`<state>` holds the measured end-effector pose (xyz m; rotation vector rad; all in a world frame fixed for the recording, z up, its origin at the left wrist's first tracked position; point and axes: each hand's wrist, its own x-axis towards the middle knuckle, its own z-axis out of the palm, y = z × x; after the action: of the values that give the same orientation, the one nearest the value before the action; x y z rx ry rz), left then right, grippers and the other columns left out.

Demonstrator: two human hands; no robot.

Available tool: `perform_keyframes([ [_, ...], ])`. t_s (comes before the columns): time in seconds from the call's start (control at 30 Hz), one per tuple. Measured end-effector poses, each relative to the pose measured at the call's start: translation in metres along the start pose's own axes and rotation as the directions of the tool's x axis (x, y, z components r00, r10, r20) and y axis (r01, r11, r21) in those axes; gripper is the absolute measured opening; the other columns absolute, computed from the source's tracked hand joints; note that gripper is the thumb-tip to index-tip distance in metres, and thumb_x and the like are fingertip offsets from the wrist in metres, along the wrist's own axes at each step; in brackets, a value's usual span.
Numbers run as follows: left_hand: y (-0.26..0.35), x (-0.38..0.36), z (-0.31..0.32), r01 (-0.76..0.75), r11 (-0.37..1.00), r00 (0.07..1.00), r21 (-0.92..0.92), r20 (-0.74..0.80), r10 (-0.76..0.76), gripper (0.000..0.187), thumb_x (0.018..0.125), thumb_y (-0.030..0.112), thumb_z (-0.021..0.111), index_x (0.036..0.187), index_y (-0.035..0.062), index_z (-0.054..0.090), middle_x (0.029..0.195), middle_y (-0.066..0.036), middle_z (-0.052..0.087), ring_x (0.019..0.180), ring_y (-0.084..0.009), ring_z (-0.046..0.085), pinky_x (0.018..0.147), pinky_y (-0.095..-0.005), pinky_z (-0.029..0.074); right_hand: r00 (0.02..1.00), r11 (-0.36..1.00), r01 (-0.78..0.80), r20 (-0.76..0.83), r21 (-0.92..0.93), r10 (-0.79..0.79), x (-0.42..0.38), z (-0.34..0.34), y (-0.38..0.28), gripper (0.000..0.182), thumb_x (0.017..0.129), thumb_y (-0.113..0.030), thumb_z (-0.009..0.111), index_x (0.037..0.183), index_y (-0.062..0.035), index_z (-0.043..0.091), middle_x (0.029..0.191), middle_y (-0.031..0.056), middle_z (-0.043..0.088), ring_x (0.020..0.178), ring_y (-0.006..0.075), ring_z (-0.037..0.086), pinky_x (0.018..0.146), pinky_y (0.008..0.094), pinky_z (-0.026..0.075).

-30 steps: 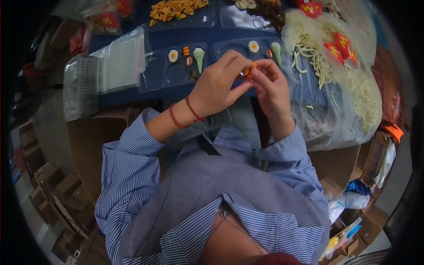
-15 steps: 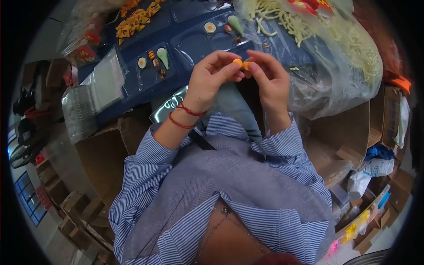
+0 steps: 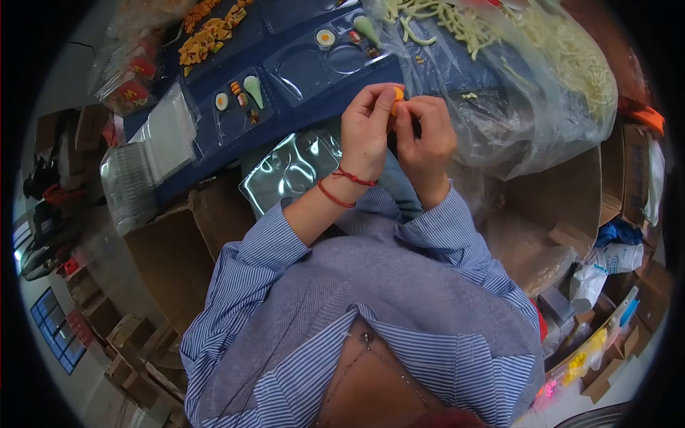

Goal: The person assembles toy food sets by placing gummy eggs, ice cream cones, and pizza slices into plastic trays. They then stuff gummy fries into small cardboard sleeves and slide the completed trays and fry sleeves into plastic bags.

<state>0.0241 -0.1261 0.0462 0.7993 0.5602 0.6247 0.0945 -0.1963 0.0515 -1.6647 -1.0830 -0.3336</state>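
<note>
My left hand (image 3: 367,135) is closed in a pinch on a small orange piece (image 3: 397,95), thumb and forefinger at its edge. Facing it, my right hand (image 3: 428,135) also has its fingers closed at the same spot, pressed against the orange material just below. The two hands meet in front of the table edge. On the left, a clear plastic tray (image 3: 227,128) holds a fried-egg piece (image 3: 222,101), a pale green teardrop piece (image 3: 253,92) and a small orange striped piece (image 3: 235,88). Another tray (image 3: 291,84) beyond the hands holds similar miniatures, including an egg (image 3: 325,38).
An empty clear tray (image 3: 275,182) rests near my lap. Orange pieces (image 3: 207,44) lie heaped at the back left. Pale noodle-like strands (image 3: 467,28) spread over plastic sheeting (image 3: 528,143) on the right. Clear bags (image 3: 165,132) sit left; cardboard boxes (image 3: 157,264) flank me.
My hands have drawn together, the left moving right, and the orange bits once seen apart are now close between the fingertips. More of the lap tray shows.
</note>
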Motion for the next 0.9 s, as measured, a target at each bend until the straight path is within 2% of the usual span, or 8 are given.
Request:
perform_keyframes([
  [0.3, 0.021, -0.001, -0.005, 0.265, 0.945, 0.955, -0.191, 0.186, -0.23, 0.028, 0.098, 0.023, 0.059, 0.112, -0.0009, 0.064, 0.087, -0.002, 0.062, 0.073, -0.0075, 0.057, 0.064, -0.0184, 0.047, 0.867, 0.65, -0.334, -0.048, 0.683, 0.496, 0.003, -0.051, 0.008, 0.017, 0.099, -0.014, 0.051, 0.087, -0.002, 0.048, 0.085, 0.0097, 0.061, 0.072, 0.0165, 0.06, 0.065, 0.0285, 0.047],
  [0.4, 0.029, -0.004, -0.007, 0.315, 0.938, 0.936, -0.142, 0.213, -0.282, 0.033, 0.101, 0.024, 0.054, 0.119, -0.0023, 0.06, 0.091, -0.002, 0.06, 0.076, -0.0088, 0.054, 0.066, -0.0199, 0.045, 0.964, 0.901, -0.205, -0.08, 0.381, 0.253, -0.015, -0.124, 0.044, 0.015, 0.098, -0.014, 0.054, 0.093, -0.0004, 0.053, 0.084, 0.0098, 0.062, 0.073, 0.0165, 0.061, 0.064, 0.0291, 0.046],
  [0.43, 0.028, -0.004, -0.006, 0.318, 0.937, 0.934, -0.146, 0.217, -0.283, 0.033, 0.101, 0.024, 0.054, 0.119, -0.0023, 0.06, 0.091, -0.002, 0.06, 0.076, -0.0088, 0.054, 0.066, -0.0199, 0.045, 0.958, 0.935, -0.237, 0.097, -0.262, 0.27, -0.01, -0.142, 0.036, 0.014, 0.095, -0.014, 0.057, 0.099, -0.0003, 0.057, 0.085, 0.01, 0.063, 0.075, 0.0168, 0.061, 0.065, 0.0287, 0.047],
  [0.47, 0.025, -0.004, -0.005, 0.354, 0.931, 0.911, -0.092, 0.259, -0.321, 0.032, 0.101, 0.024, 0.054, 0.119, -0.0018, 0.06, 0.09, -0.002, 0.06, 0.076, -0.0084, 0.054, 0.066, -0.0198, 0.045, 0.896, 0.605, -0.066, 0.22, -0.793, 0.385, -0.007, -0.152, 0.031, 0.017, 0.093, -0.013, 0.06, 0.104, -0.0002, 0.061, 0.085, 0.0102, 0.064, 0.077, 0.0171, 0.062, 0.067, 0.0283, 0.047],
  [0.5, 0.021, -0.005, -0.003, 0.392, 0.919, 0.881, -0.034, 0.3, -0.365, 0.031, 0.101, 0.024, 0.054, 0.118, -0.0014, 0.06, 0.09, -0.002, 0.059, 0.075, -0.0081, 0.053, 0.066, -0.0197, 0.045, 0.894, 0.593, -0.071, 0.213, -0.802, 0.395, -0.008, -0.152, 0.026, 0.017, 0.093, -0.013, 0.06, 0.104, -0.0002, 0.061, 0.085, 0.0102, 0.064, 0.077, 0.0171, 0.062, 0.067, 0.0283, 0.047],
  [0.57, 0.01, -0.006, 0.006, 0.443, 0.896, 0.845, 0.01, 0.328, -0.422, 0.03, 0.1, 0.024, 0.055, 0.116, -0.0005, 0.06, 0.09, -0.001, 0.059, 0.075, -0.0076, 0.053, 0.066, -0.0196, 0.045, 0.942, 0.91, -0.126, 0.239, -0.395, 0.234, -0.007, -0.136, 0.013, 0.026, 0.086, -0.006, 0.066, 0.112, -0.0041, 0.066, 0.087, 0.0108, 0.065, 0.08, 0.0194, 0.064, 0.071, 0.0272, 0.048],
  [0.63, -0.002, -0.012, 0.01, 0.504, 0.862, 0.797, 0.063, 0.351, -0.491, 0.028, 0.1, 0.024, 0.055, 0.114, 0.0004, 0.061, 0.09, -0.001, 0.06, 0.074, -0.007, 0.053, 0.066, -0.0194, 0.045, 0.883, 0.904, -0.426, 0.235, 0.041, 0.405, -0.012, -0.112, -0.009, 0.027, 0.082, -0.001, 0.069, 0.109, -0.0027, 0.068, 0.09, 0.0125, 0.066, 0.082, 0.0219, 0.065, 0.073, 0.0271, 0.048],
  [0.9, -0.011, -0.014, 0.002, 0.622, 0.782, 0.721, -0.033, 0.413, -0.556, 0.021, 0.097, 0.021, 0.061, 0.106, 0.0028, 0.064, 0.089, -0.002, 0.064, 0.074, -0.0087, 0.061, 0.066, -0.0199, 0.05, 0.935, 0.944, -0.33, 0.142, 0.011, 0.325, -0.026, -0.127, 0.005, 0.014, 0.081, -0.002, 0.07, 0.095, -0.0046, 0.068, 0.082, 0.0103, 0.061, 0.075, 0.0227, 0.061, 0.068, 0.0299, 0.047],
])
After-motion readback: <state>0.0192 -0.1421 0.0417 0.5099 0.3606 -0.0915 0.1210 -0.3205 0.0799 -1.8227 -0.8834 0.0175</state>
